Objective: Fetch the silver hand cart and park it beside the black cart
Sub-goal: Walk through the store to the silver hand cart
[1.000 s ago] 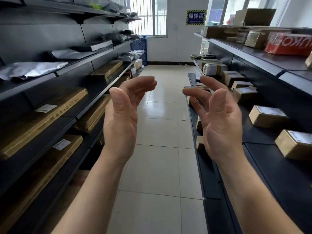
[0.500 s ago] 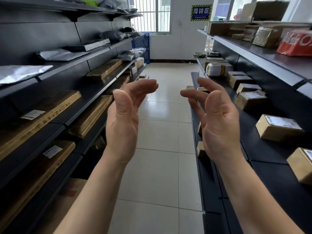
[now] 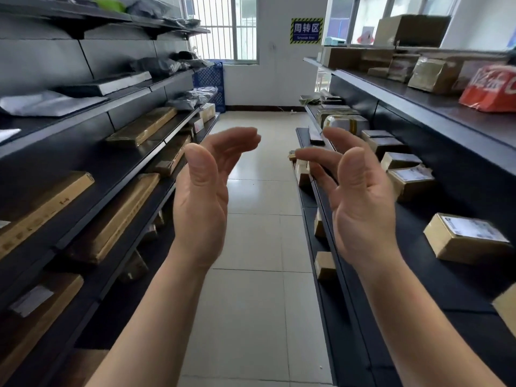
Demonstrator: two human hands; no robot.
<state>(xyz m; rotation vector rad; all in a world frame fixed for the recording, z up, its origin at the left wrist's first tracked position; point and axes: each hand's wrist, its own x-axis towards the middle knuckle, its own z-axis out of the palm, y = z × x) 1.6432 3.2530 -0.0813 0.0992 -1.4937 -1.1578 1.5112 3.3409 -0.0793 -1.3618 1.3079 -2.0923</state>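
My left hand [image 3: 205, 196] and my right hand [image 3: 360, 196] are raised in front of me at chest height, palms facing each other, fingers loosely bent. Neither hand holds anything. Neither the silver hand cart nor the black cart is in view. I stand in a narrow aisle with a pale tiled floor [image 3: 259, 247] between two rows of shelves.
Dark shelves [image 3: 117, 169] on the left carry long flat brown parcels and grey bags. Dark shelves [image 3: 435, 277] on the right carry small cardboard boxes. A blue crate [image 3: 210, 85] stands at the far left end, below a barred window. A blue sign [image 3: 306, 30] hangs on the far wall.
The view has moved forward down the aisle; the shelves slide past on both sides. My hands keep the same raised, empty pose.
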